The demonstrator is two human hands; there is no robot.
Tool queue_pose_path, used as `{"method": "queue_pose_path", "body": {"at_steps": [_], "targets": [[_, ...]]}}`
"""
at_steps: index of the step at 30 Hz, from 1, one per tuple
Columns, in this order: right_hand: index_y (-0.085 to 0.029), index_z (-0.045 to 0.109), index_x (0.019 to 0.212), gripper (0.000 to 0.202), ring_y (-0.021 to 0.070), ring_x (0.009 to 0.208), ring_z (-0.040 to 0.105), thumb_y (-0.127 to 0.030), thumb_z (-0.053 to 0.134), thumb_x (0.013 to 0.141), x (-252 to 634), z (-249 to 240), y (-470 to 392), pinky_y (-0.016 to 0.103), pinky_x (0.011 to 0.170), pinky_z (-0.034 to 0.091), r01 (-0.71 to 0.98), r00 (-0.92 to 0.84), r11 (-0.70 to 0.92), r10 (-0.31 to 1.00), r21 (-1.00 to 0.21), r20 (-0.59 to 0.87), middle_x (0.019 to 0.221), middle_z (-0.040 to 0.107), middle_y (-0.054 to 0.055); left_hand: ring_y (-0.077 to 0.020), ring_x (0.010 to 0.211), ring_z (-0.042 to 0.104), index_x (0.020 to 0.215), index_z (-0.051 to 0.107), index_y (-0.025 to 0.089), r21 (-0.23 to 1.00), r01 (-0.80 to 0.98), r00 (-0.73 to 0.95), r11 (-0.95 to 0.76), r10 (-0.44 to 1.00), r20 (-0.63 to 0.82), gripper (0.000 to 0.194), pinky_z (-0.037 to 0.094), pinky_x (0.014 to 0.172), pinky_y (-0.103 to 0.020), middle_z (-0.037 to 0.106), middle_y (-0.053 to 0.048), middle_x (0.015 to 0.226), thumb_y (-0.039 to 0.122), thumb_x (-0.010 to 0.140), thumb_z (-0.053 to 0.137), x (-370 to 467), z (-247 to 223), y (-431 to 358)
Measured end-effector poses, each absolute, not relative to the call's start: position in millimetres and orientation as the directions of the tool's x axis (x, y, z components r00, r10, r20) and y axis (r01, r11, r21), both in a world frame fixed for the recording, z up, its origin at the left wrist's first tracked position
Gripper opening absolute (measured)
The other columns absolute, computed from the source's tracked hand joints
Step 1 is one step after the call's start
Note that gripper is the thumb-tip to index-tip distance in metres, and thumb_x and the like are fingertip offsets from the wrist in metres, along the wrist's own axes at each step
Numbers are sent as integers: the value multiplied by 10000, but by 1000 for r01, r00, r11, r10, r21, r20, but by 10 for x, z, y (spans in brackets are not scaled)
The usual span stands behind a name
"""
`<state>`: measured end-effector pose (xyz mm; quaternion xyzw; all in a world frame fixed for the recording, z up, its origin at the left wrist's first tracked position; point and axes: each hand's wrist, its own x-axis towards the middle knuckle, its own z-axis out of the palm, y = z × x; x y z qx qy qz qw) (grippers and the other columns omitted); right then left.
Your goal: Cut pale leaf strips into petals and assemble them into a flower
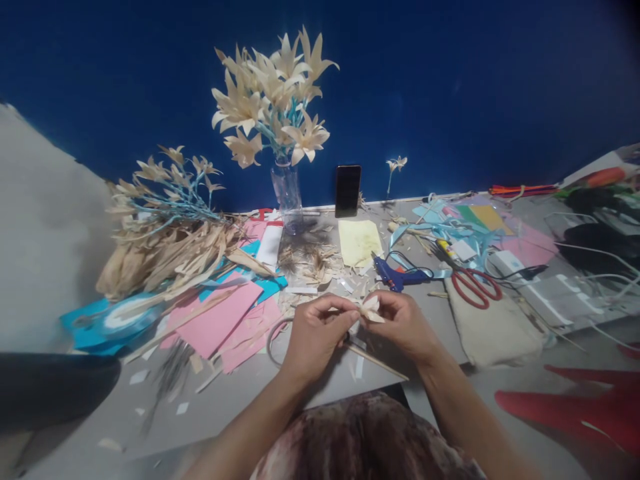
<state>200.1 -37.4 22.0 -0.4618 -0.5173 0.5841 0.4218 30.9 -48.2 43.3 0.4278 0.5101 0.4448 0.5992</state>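
Both of my hands meet over the near middle of the table around a small cream-coloured husk flower (371,311). My left hand (320,333) pinches thumb and forefinger together at the flower's left end. From the other side, my right hand (403,325) has its fingers closed on the petals. A thin stick (377,362) lies below the hands, slanting to the right. Just beyond my right hand sits a blue glue gun (395,272). The part of the flower between the fingertips is hidden.
A glass vase (287,200) of larger husk flowers (273,93) stands at the back beside an upright phone (348,191). Dried husks (170,260) and pink paper (220,317) spread on the left. Red-handled scissors (477,288) rest on a cloth (487,327) at right, near cables and a power strip (545,300).
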Motion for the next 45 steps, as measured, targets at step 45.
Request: {"method": "queue_pose_path", "body": {"at_steps": [45], "targets": [[-158,704,1048,376,45,503,196,-287,835,721,1784,144,-546,183,443,157,-614,-338,-338,929,-713,-149,617,402,-65,-162,827,694,1060,719,183,711,427,-22,-558,780,625,265,572,690,-258,720,-78,1008,76,839,619,344,115,-387]]}}
